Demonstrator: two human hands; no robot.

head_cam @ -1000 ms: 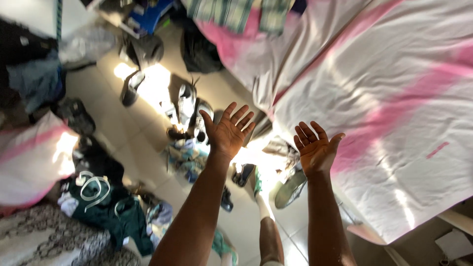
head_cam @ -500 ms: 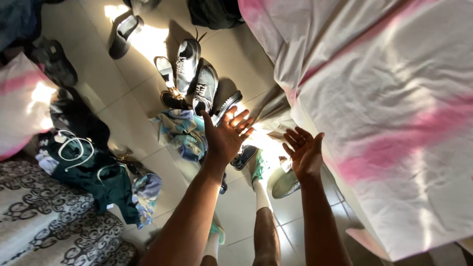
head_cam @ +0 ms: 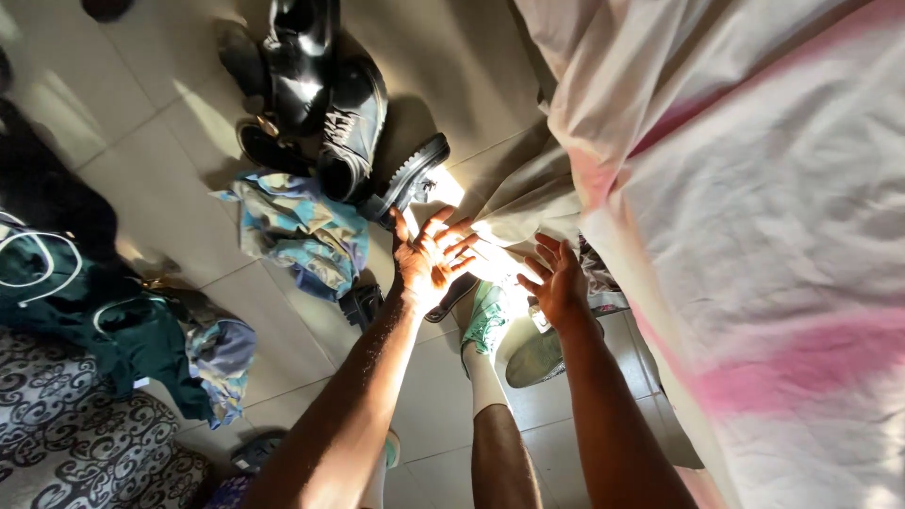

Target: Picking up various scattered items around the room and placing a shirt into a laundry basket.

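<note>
The left hand [head_cam: 429,256] is spread wide, palm up and fingers apart, gripping nothing. The right hand [head_cam: 558,281] is just as bare, its fingers splayed and slightly curled, near the hanging edge of the white sheet [head_cam: 754,207] with pink streaks. Compared with a second ago, both hands have dropped: then they were raised high with palms open against the sheet's broad surface, and now they sit low, close to where the sheet's corner [head_cam: 528,203] drapes toward the tiled floor [head_cam: 443,66]. The view has tipped down with them, so the floor fills more of the frame. Neither hand touches the cloth yet, though the right one is the nearer, just beside the fold in bright sunlight.

The sheet lies over the bed on the right, its loose corner hanging between the two hands and the floor.

Outward from the hands, a foot in a green sock [head_cam: 487,316] stands beneath them. Dark shoes [head_cam: 330,104] are clustered above, a crumpled blue patterned cloth [head_cam: 297,231] lies to the left, and a dark green garment [head_cam: 113,330] sits by a black-and-white patterned rug [head_cam: 75,434].
</note>
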